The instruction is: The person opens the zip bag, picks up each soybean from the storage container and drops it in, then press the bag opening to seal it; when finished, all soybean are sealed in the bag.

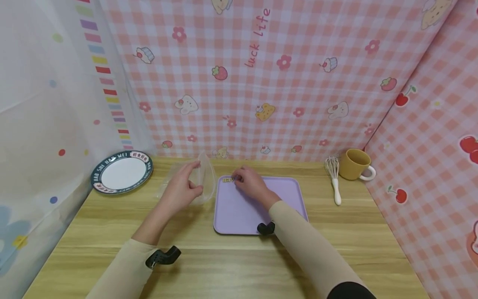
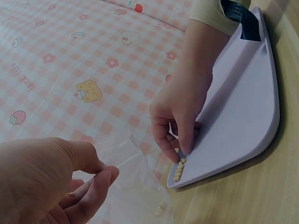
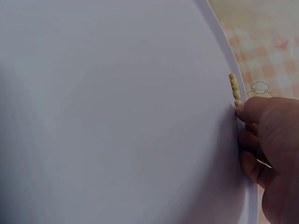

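My left hand (image 1: 181,187) holds a clear plastic bag (image 1: 206,182) by its rim, left of the lilac tray (image 1: 242,216). A few pale yellow beans (image 2: 160,208), probably soybeans, show faintly through the bag. Over the tray's far edge, my right hand (image 1: 252,185) has thumb and fingertips brought together at the end of a short row of soybeans (image 1: 227,180). This row (image 3: 234,86) lies along the raised rim, near the far left corner. In the left wrist view, the right hand (image 2: 180,112) seems to pinch a bean, largely covered by the fingertips.
On the left of the wooden table (image 1: 209,270) lies a white plate (image 1: 123,172) with a dark patterned rim. A white-handled whisk (image 1: 335,182) and a yellow mug (image 1: 354,165) are at the back right. Checked cloth (image 1: 239,91) hangs behind the table.
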`<state>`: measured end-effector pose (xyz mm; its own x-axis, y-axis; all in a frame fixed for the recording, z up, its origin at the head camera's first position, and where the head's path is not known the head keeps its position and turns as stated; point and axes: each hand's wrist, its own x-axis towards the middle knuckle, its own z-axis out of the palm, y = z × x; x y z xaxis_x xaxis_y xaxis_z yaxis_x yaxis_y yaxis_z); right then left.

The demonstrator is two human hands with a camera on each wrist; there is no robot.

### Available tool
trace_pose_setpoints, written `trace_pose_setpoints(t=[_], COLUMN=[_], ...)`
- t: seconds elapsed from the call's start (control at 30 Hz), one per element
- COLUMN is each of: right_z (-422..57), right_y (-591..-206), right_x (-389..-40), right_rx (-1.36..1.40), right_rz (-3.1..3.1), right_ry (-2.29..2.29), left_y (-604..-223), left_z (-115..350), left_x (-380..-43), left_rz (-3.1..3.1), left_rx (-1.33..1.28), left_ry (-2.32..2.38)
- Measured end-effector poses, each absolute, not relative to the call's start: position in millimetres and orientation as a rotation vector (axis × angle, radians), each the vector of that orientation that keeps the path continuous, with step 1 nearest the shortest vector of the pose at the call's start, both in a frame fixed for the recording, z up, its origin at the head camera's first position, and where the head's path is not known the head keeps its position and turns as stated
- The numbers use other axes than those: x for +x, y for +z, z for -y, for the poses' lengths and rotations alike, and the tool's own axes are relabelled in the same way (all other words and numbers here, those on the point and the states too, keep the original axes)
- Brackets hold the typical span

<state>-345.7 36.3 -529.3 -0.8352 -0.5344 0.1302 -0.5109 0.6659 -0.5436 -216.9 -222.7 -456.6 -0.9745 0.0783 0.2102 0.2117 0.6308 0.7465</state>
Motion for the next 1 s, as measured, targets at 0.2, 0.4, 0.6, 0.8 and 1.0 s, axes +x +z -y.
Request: trace_pose_setpoints(t=[0.2, 0.4, 0.6, 0.8, 1.0], right_z=[-37.2, -37.0, -37.1, -38.3, -40.7], right_y=[-530.0, -531.4, -530.7, -529.8, -530.1], right_x=[-346.5, -347.1, -346.5, -345.1, -344.0], right_rx=[-0.886, -0.883, -0.877, -0.891, -0.898], right_rz=[-2.828, -2.845, -2.856, -2.841, -2.809], right_ry=[-0.909, -0.882, -0.867, -0.902, -0.987], left_y=[-456.0, -455.6, -454.8, -454.6, -454.9], left_z=[221.8, 220.9, 220.3, 220.0, 220.2], left_x=[-216.9, -216.8, -216.7, -216.7, -217.0], left_rz=[2.695, 2.698, 2.699, 2.697, 2.701], left_rx=[-0.255, -0.254, -0.256, -0.253, -0.24], left_ry=[-1.263, -1.262, -1.258, -1.266, -1.279])
